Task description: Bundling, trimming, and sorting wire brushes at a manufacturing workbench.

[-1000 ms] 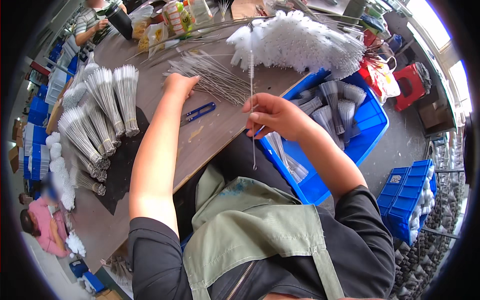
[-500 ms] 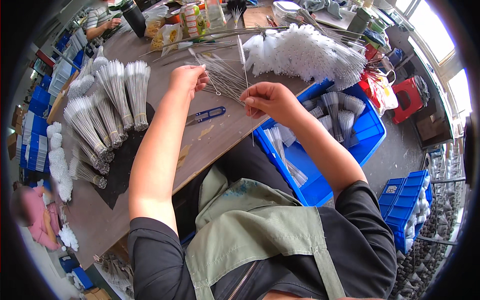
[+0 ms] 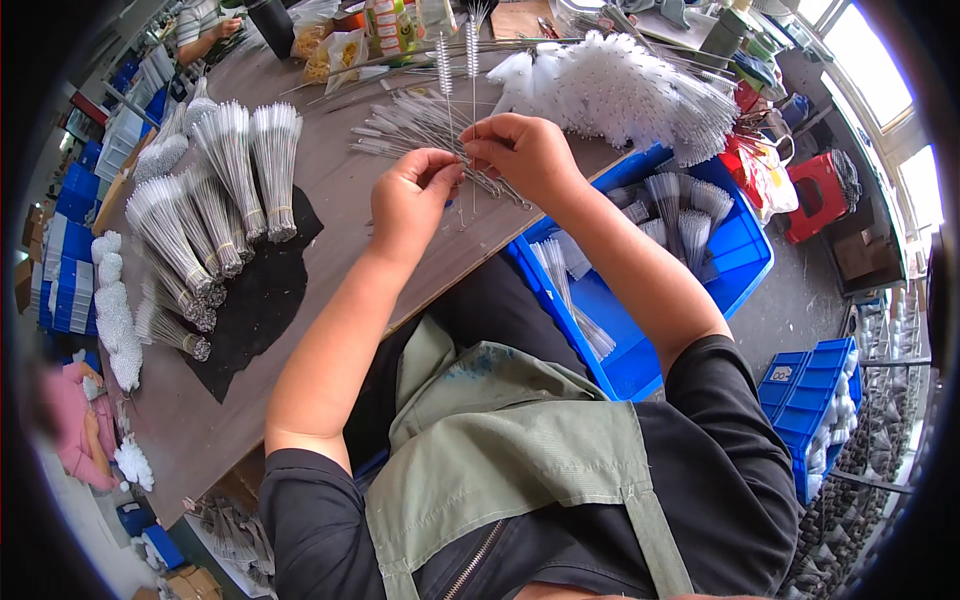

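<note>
- Left hand [image 3: 412, 200] and right hand [image 3: 520, 155] meet above the wooden table [image 3: 330, 190], fingertips touching
- Both sets of fingers pinched together on thin wire brushes [image 3: 455, 75], whose bristle tips stand up toward 12 o'clock
- Loose wire stems [image 3: 400, 125] lie on the table just beyond the hands, at 11 o'clock
- Pile of white brushes [image 3: 620, 85] at 1 o'clock
- Tied bundles [image 3: 215, 190] at 9 o'clock
- Blue crate [image 3: 690, 260] at 4 o'clock, beside the table edge
</note>
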The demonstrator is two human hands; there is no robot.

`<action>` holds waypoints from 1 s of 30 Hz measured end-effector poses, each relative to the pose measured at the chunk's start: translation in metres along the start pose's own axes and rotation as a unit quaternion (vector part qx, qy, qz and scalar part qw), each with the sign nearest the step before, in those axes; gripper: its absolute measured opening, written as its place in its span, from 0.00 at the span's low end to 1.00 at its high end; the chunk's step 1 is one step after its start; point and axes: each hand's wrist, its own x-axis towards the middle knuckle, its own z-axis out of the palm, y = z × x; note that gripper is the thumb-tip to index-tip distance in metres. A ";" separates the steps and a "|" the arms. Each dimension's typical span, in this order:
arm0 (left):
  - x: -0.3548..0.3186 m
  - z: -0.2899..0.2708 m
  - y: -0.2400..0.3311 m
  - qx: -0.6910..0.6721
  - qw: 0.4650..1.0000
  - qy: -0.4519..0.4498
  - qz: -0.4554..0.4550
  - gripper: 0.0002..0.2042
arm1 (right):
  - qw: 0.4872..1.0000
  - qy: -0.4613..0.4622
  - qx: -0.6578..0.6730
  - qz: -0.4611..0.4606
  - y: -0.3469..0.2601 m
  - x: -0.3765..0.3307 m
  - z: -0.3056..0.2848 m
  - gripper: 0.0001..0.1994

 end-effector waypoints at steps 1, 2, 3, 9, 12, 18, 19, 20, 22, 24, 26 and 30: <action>0.000 0.002 -0.004 -0.001 1.000 0.002 0.001 0.06 | 1.000 0.001 -0.024 -0.014 0.001 -0.002 0.001 0.07; -0.002 0.003 -0.007 -0.001 0.999 0.021 0.028 0.05 | 0.998 0.002 -0.048 -0.028 0.002 -0.004 0.003 0.07; -0.002 0.003 -0.009 -0.001 0.998 0.040 0.056 0.05 | 0.998 -0.001 -0.049 -0.030 0.003 -0.007 0.005 0.07; -0.011 0.000 -0.009 0.050 0.990 0.070 0.115 0.04 | 0.997 -0.016 -0.063 -0.042 0.000 -0.016 0.011 0.07; -0.018 -0.009 -0.011 0.072 0.990 0.040 0.118 0.04 | 0.996 -0.026 -0.054 -0.064 0.003 -0.019 0.016 0.07; -0.022 -0.014 -0.008 0.084 0.984 0.030 0.153 0.04 | 0.985 -0.032 -0.108 -0.132 0.001 -0.021 0.020 0.09; -0.024 -0.014 -0.006 0.084 0.984 0.031 0.155 0.04 | 0.977 -0.028 -0.129 -0.165 0.001 -0.021 0.019 0.09; -0.026 -0.014 -0.006 0.118 0.976 0.042 0.178 0.05 | 0.977 -0.029 -0.129 -0.168 -0.003 -0.021 0.020 0.09; -0.030 -0.014 -0.005 0.152 0.966 0.052 0.201 0.06 | 0.965 -0.072 -0.169 -0.188 -0.013 -0.023 0.021 0.09; -0.032 -0.012 -0.003 0.179 0.960 0.065 0.204 0.06 | 0.974 -0.078 -0.147 -0.153 -0.011 -0.023 0.021 0.09; -0.033 -0.009 -0.001 0.184 0.958 0.068 0.210 0.06 | 0.982 -0.084 -0.124 -0.119 -0.011 -0.024 0.020 0.09; -0.036 -0.001 0.002 0.166 0.967 0.088 0.170 0.04 | 0.991 -0.084 -0.073 -0.077 -0.010 -0.024 0.020 0.08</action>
